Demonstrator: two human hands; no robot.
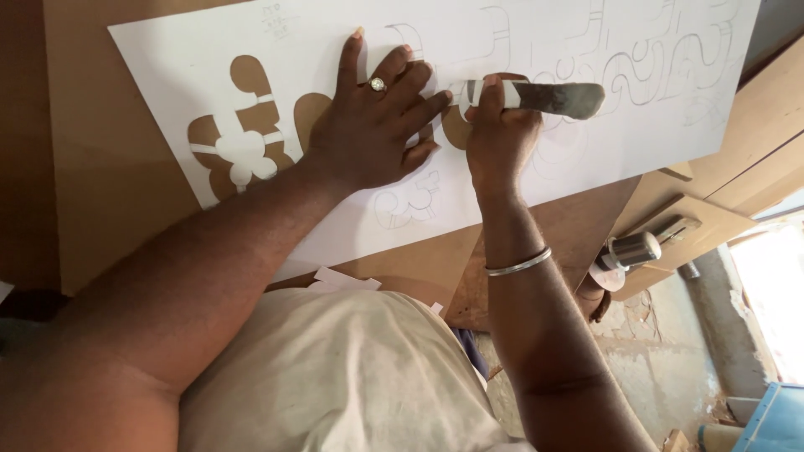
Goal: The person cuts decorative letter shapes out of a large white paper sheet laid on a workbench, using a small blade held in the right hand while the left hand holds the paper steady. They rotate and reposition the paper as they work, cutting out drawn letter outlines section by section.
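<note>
A large white paper sheet (536,167) with pencilled curved outlines lies on a brown board (100,167). Its left part has cut-out shapes (243,142) showing the board beneath. My left hand (373,125), wearing a ring, presses flat on the sheet with fingers spread. Just right of it, my right hand (498,138) grips a cutting knife (536,96) with a white and grey handle, its tip down at the paper beside my left fingertips. A metal bangle (519,264) sits on my right wrist.
Small white paper scraps (343,280) lie at the board's near edge. A metal power tool (636,247) rests on a lower wooden surface at right. The concrete floor (662,360) and a blue box corner (779,418) show below right.
</note>
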